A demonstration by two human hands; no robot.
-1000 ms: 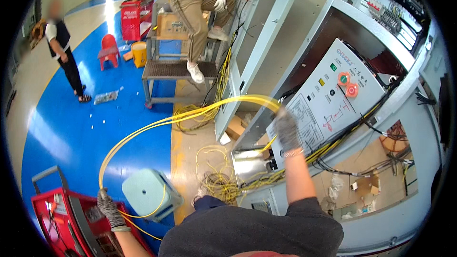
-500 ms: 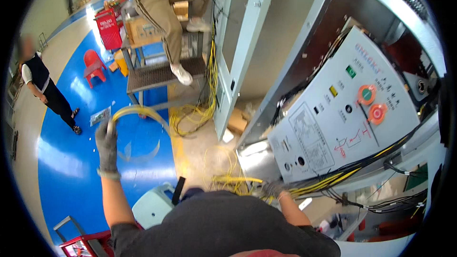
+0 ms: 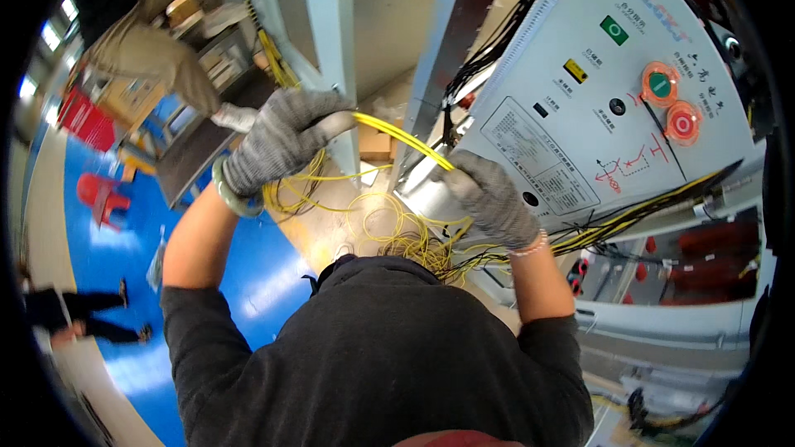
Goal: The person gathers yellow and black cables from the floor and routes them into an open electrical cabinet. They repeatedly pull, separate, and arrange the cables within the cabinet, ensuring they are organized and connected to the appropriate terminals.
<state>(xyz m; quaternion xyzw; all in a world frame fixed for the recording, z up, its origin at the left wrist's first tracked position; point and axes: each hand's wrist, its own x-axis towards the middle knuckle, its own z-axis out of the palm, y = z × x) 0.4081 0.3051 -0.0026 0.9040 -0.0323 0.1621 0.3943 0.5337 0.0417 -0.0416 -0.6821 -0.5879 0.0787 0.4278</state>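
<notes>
Between my two gloved hands runs a short, slightly bowed stretch of yellow wires, side by side. My left hand, in a grey knit glove, is closed on their left end, level with the cabinet opening. At the other end my right hand, gloved the same way, grips the wires close to the grey panel. Below, a tangle of loose yellow wire lies on the floor. A bundle of yellow and black wires runs along the panel's lower edge.
The panel carries a green button and a red button. At left, a person in khaki trousers is by a metal step platform. A red stool stands on the blue floor; another person is farther left.
My left hand has come in from the far left to near the cabinet, and my right hand has risen with the wires. The view has turned toward the cabinet.
</notes>
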